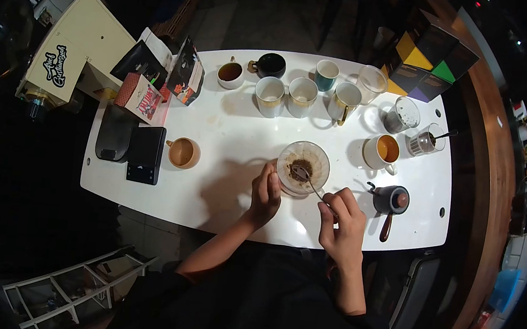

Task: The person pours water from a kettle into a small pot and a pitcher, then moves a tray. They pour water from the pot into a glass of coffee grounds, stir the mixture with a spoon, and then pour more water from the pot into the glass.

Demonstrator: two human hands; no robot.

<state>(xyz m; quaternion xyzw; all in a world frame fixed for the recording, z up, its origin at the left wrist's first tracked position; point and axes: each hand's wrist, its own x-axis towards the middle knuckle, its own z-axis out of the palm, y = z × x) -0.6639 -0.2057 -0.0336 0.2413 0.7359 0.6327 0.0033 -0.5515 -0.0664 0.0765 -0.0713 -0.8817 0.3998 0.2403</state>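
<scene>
A clear coffee dripper lined with a pale filter stands at the table's front middle, with dark wet coffee grounds at its bottom. Curled against the dripper's left side, my left hand grips it; part of those fingers is hidden. My right hand pinches the handle of a metal spoon, whose bowl dips into the grounds. What supports the dripper is mostly hidden beneath it. To the right sits a small dark kettle with a wooden handle.
On the white table stand a brown cup, a black scale, an orange-lined mug and a glass holding a spoon. Several mugs line the back. Coffee bags, a cream grinder and dark boxes flank them.
</scene>
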